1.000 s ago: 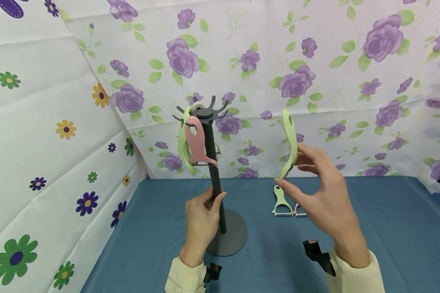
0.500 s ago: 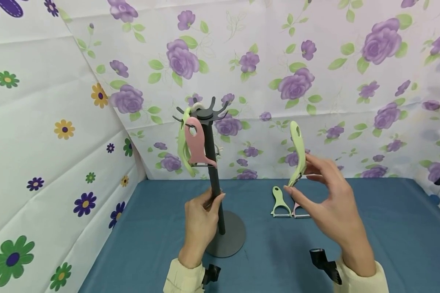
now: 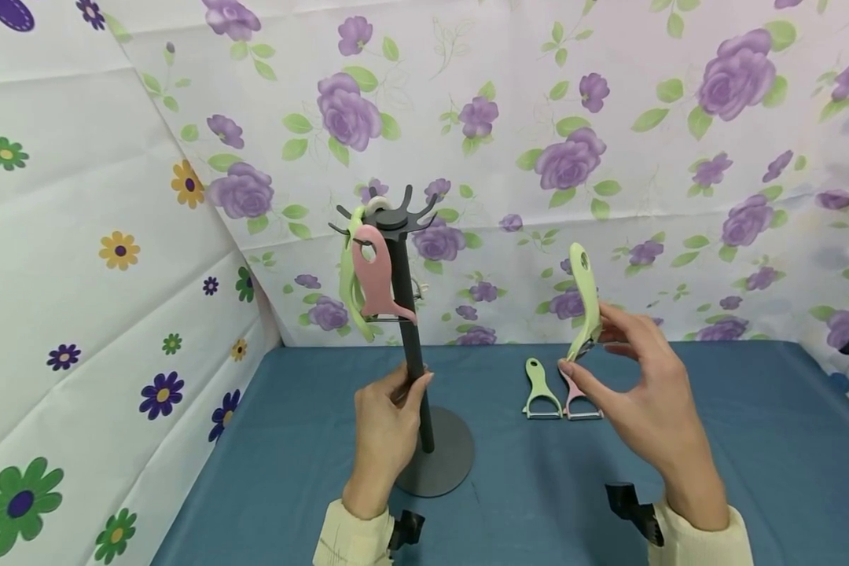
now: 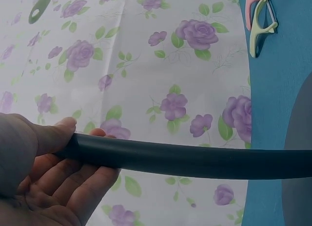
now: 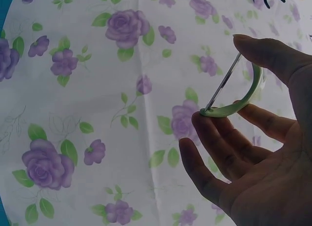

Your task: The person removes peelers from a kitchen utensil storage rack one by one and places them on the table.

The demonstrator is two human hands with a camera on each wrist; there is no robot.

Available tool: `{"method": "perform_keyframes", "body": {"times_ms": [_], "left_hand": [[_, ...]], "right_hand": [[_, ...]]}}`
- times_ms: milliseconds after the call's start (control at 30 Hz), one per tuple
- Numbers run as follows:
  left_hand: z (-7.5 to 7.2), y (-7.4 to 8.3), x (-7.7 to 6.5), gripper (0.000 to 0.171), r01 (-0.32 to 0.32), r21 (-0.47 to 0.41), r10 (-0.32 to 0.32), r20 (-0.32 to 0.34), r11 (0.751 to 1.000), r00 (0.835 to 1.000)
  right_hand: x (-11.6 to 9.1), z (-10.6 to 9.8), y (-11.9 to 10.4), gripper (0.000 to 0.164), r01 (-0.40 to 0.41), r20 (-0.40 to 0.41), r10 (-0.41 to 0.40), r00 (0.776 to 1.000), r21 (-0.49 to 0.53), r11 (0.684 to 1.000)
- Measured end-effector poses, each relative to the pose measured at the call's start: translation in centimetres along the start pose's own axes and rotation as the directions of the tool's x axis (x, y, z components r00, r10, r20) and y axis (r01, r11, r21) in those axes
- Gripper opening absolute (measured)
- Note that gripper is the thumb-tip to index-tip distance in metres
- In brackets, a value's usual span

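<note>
My left hand (image 3: 385,428) grips the pole (image 3: 413,346) of a dark hook stand, which leans slightly left in the head view. In the left wrist view, thumb and fingers wrap the pole (image 4: 185,159). My right hand (image 3: 656,401) pinches a light green peeler (image 3: 585,295) by its blade end, handle pointing up, in the air right of the stand. The right wrist view shows its blade frame (image 5: 234,109) between thumb and fingers. A pink peeler (image 3: 375,271) hangs from one hook, with green peeler handles (image 3: 349,271) behind it, partly hidden.
A green peeler (image 3: 538,389) and a pink peeler (image 3: 576,397), partly covered by my right thumb, lie on the blue cloth (image 3: 276,472). The stand's round base (image 3: 446,464) rests there too. Bare hooks (image 3: 424,212) point right. A flowered sheet (image 3: 453,63) hangs behind.
My right hand has moved right and down with the green peeler, uncovering more of the pink one on the cloth. The left hand stays on the pole.
</note>
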State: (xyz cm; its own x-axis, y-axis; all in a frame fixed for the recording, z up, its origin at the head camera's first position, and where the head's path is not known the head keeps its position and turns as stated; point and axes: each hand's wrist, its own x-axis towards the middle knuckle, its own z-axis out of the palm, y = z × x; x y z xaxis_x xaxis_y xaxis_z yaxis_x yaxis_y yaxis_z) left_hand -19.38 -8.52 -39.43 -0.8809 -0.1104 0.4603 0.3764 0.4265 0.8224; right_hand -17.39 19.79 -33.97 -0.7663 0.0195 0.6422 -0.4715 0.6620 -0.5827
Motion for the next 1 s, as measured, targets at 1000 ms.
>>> {"method": "perform_keyframes", "body": {"times_ms": [1000], "left_hand": [[-0.2,0.1,0.1,0.024,0.02,-0.007,-0.02,0.018,1.0,1.0]], "right_hand": [[0.1,0.9,3.4,0.077,-0.039,0.043,0.042,0.998,-0.087,0.995]]}}
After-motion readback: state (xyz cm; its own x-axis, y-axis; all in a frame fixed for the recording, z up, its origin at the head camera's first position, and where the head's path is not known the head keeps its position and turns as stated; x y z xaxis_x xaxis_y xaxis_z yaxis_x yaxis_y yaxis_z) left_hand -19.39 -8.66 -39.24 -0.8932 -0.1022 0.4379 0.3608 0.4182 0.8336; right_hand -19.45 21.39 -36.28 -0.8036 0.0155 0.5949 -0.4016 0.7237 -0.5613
